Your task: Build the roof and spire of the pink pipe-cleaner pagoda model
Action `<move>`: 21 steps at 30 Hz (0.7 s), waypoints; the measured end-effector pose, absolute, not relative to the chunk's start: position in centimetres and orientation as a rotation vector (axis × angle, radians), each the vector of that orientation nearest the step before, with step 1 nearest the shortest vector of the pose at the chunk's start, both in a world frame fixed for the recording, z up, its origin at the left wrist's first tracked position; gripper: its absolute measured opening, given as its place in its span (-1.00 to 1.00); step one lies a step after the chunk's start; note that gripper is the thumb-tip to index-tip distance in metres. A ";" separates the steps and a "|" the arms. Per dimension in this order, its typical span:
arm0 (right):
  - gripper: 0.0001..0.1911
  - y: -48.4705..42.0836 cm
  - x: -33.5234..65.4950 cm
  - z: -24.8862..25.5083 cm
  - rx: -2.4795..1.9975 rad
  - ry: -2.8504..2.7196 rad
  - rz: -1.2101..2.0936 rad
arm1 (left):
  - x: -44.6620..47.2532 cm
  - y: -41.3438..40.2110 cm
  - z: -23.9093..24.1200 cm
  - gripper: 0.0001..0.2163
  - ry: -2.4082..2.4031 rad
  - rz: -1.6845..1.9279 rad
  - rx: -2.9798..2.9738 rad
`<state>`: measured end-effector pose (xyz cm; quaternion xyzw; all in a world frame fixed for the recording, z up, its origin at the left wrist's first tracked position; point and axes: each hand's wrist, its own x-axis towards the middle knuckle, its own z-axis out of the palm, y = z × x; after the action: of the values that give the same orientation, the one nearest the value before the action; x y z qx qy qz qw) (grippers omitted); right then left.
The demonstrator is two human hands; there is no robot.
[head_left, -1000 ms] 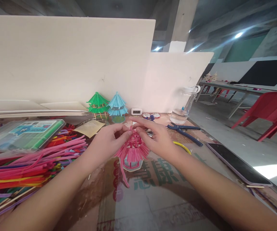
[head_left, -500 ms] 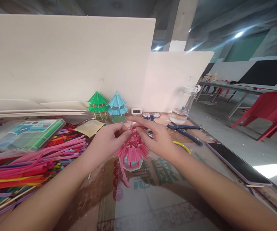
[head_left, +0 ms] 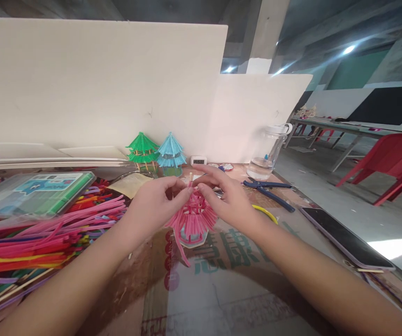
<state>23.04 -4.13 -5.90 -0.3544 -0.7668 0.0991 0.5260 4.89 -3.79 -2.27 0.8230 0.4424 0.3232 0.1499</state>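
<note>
A small pink pipe-cleaner pavilion [head_left: 194, 225] stands on an octagonal base in front of me, its fringed lower roof spread out. A loose pink strand hangs down its front left side. At the top, a short stick [head_left: 190, 176] pokes up between my hands. My left hand [head_left: 157, 198] pinches the pink top with thumb and fingertips. From the other side, my right hand [head_left: 227, 198] has thumb and bent fingers closed at the same top, its index finger stretched above. The exact grip points are partly hidden by the fingers.
Green [head_left: 142, 147] and blue pavilions [head_left: 170, 149] stand behind, beside a small digital clock [head_left: 198, 161]. Pipe cleaners [head_left: 47, 238] and a plastic case [head_left: 33, 193] lie left. On the right are pliers [head_left: 269, 189], a water jug [head_left: 264, 158] and a phone [head_left: 344, 238].
My right hand's fingers have shifted slightly, and the stick tip at the top now shows more. The loose pink strand has swung a little; the pavilion stays in place.
</note>
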 end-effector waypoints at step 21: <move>-0.61 -4.1 22.9 -5.9 -0.785 -1.901 0.074 | 5.4 -3.8 -3.1 -0.70 1.293 1.000 2.384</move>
<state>22.93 -4.09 -5.93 -0.3270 -0.7913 0.0307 0.5158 5.35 -3.79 -3.06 0.8181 0.4439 0.3434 0.1252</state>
